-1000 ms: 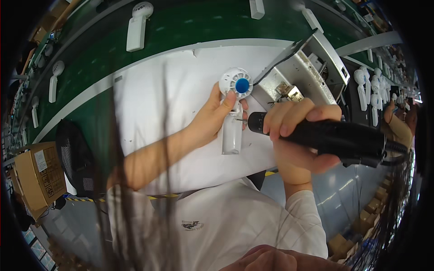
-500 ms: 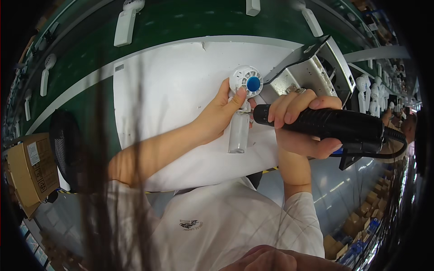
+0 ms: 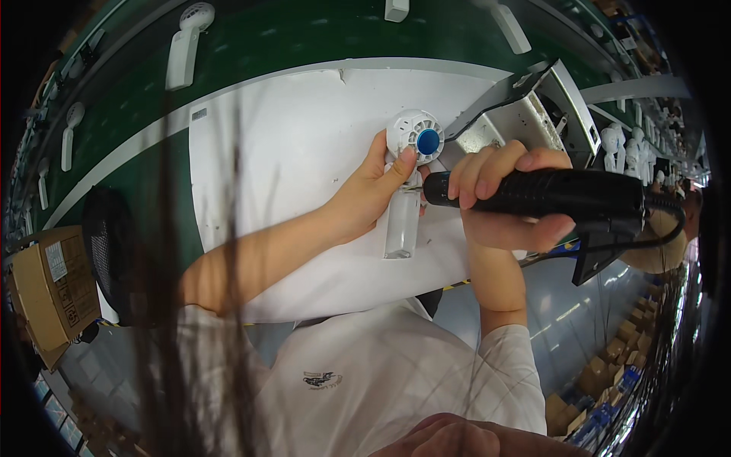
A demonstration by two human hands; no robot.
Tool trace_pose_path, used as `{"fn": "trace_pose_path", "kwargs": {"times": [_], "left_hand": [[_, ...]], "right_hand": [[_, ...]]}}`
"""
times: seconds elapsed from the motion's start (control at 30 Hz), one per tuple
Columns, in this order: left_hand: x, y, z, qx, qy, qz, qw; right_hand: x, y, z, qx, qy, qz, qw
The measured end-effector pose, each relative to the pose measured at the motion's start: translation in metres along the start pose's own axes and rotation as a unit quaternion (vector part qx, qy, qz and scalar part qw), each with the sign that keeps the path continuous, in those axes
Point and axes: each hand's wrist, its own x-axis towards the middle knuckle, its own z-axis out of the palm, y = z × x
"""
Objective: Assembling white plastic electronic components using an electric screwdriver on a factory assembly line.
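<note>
A white handheld fan with a round grille head and a blue centre cap lies over the white mat, its handle toward me. My left hand is closed around its neck, the thumb just below the head. In my right hand is a black corded electric screwdriver, held level with its tip pointing left. The thin bit touches or nearly touches the side of the fan's neck; exact contact is too small to tell. My left fingertips are partly hidden behind the fan.
A metal screw-feeder box stands right of the fan, beside the screwdriver. White mat covers the bench. Beyond it, a green conveyor belt carries several white fans. Cardboard boxes stand at the left; another person's arm shows at far right.
The screwdriver has shifted slightly left and up, its bit now at the fan's neck. Fans on the belt have moved left. My left hand and the held fan stay nearly still.
</note>
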Motion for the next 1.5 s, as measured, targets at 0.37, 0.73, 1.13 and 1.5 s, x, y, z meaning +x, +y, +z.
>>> {"fn": "trace_pose_path", "kwargs": {"times": [0.37, 0.73, 1.13, 1.5], "left_hand": [[0.0, 0.002, -0.004, -0.026, -0.041, -0.019, 0.999], [0.008, 0.001, -0.002, -0.033, -0.026, -0.027, 0.999], [0.022, -0.009, 0.003, -0.011, 0.003, 0.022, 1.0], [0.03, -0.012, 0.007, -0.022, -0.007, -0.007, 1.0]], "right_hand": [[0.0, 0.01, 0.012, 0.002, -0.006, 0.026, 1.0], [0.021, -0.045, -0.001, -0.359, 0.192, -0.124, 0.905], [0.006, -0.015, -0.01, 0.011, -0.046, 0.057, 0.997], [0.012, -0.001, -0.024, 0.007, -0.029, 0.005, 1.0]]}}
